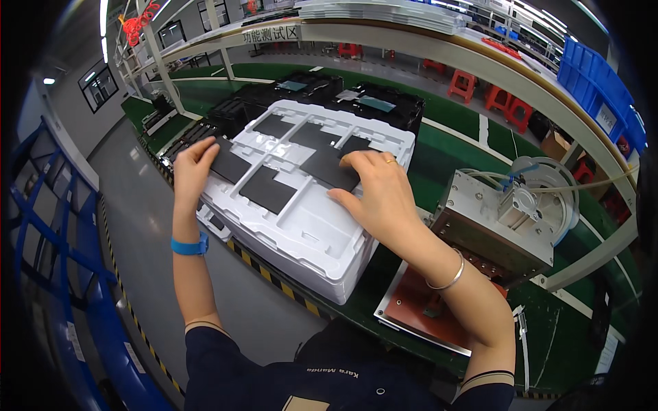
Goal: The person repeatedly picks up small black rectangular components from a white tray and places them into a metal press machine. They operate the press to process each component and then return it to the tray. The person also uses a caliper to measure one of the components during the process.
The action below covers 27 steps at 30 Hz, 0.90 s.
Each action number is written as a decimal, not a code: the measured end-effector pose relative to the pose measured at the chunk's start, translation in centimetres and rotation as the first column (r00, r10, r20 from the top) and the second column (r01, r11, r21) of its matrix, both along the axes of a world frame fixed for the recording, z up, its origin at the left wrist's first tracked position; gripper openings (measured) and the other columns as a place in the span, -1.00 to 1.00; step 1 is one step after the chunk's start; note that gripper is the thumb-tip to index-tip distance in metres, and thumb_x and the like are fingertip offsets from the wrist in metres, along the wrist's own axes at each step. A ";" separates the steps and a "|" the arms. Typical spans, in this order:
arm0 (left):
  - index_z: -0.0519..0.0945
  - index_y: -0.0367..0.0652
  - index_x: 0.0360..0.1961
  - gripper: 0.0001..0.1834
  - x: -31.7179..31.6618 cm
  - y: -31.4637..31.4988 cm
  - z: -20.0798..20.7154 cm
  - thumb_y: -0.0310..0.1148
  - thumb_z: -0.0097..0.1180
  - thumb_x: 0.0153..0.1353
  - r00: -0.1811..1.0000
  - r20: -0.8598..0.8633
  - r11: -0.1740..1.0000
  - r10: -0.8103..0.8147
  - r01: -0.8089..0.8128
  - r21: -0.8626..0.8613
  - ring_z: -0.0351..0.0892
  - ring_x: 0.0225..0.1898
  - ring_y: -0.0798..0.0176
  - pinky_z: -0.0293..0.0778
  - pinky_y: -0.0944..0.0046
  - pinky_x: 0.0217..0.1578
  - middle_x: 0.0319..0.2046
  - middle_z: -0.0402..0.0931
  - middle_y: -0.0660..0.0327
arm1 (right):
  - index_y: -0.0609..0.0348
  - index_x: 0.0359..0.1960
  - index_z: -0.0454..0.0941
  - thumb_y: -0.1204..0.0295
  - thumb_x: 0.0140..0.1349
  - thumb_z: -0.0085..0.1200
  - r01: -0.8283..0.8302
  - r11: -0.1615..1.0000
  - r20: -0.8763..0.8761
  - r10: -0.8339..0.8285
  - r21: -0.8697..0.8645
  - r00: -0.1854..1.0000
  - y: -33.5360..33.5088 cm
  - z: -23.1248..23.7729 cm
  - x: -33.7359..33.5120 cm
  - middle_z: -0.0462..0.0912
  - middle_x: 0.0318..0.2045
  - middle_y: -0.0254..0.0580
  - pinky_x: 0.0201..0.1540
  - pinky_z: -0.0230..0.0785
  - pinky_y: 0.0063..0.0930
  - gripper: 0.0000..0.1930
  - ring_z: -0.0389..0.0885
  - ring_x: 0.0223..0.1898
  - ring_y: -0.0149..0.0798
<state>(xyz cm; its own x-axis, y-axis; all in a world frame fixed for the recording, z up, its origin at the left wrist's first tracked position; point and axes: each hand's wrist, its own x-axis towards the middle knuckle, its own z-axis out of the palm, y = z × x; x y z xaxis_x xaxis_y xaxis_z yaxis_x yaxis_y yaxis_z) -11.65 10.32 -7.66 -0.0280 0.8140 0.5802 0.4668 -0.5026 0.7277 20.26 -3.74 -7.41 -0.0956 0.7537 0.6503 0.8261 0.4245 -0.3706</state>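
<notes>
A white moulded plastic tray [295,236] lies before me, on top of what looks like a stack of such trays. Flat dark grey panels sit in several of its compartments; the front right one shows bare white. My left hand [194,171] is at the tray's left side, its fingers and thumb closed together on the edge of a dark grey panel [229,163]. At the right side, my right hand [380,195] has its thumb and bent fingers at the edge of another dark grey panel [327,168]. Its palm hides part of the tray's rim.
Black trays [373,103] stand behind the white one on the green bench [445,147]. To the right is a metal fixture [497,219] with hoses, above a reddish-brown plate [418,301]. A shelf [439,44] crosses overhead with blue bins [593,82]. Blue racks [51,240] stand left.
</notes>
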 end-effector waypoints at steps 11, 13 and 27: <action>0.68 -0.17 -0.04 -0.69 3.2 -3.3 -0.1 -0.24 0.07 0.35 0.840 -0.528 0.989 -0.124 0.147 0.001 0.33 0.29 -0.12 0.19 0.09 0.30 0.14 0.51 -0.05 | 0.22 -0.22 0.48 0.56 0.00 0.28 -0.080 0.992 -0.176 0.096 0.098 0.980 -3.0 2.1 3.0 0.55 -0.22 -0.12 0.04 0.25 -0.25 -0.71 0.40 -0.08 -0.01; 0.61 -0.25 0.07 -0.65 2.8 -4.6 -0.6 -0.28 0.02 0.38 0.887 -0.461 0.985 0.012 0.067 0.156 0.33 0.30 -0.06 0.16 0.08 0.31 0.18 0.48 -0.03 | 0.23 -0.21 0.49 0.56 -0.04 0.31 -0.025 0.982 -0.086 0.041 0.188 0.995 -6.8 2.6 4.8 0.56 -0.17 -0.10 0.02 0.30 -0.19 -0.67 0.43 -0.05 0.01; 0.66 -0.06 -0.06 -0.63 20.0 -23.2 -9.1 -0.11 0.19 0.18 0.399 -0.690 0.326 -0.604 0.913 0.243 0.51 0.03 0.25 0.30 0.04 0.13 -0.07 0.62 0.25 | 0.21 -0.13 0.59 0.49 -0.08 0.41 0.233 0.844 -0.143 -0.339 -0.484 0.930 -25.1 -6.2 13.2 0.62 -0.03 -0.14 0.04 0.37 -0.27 -0.59 0.51 -0.01 -0.04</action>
<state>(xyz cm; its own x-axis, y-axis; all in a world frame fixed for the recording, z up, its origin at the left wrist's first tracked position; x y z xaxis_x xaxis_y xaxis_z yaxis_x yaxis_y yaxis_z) 8.38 -12.88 -16.80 0.7778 -0.1395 0.6128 -0.2158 -0.9750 0.0520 33.49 -28.80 -13.59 0.2719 0.9390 0.2107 0.7618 -0.0763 -0.6432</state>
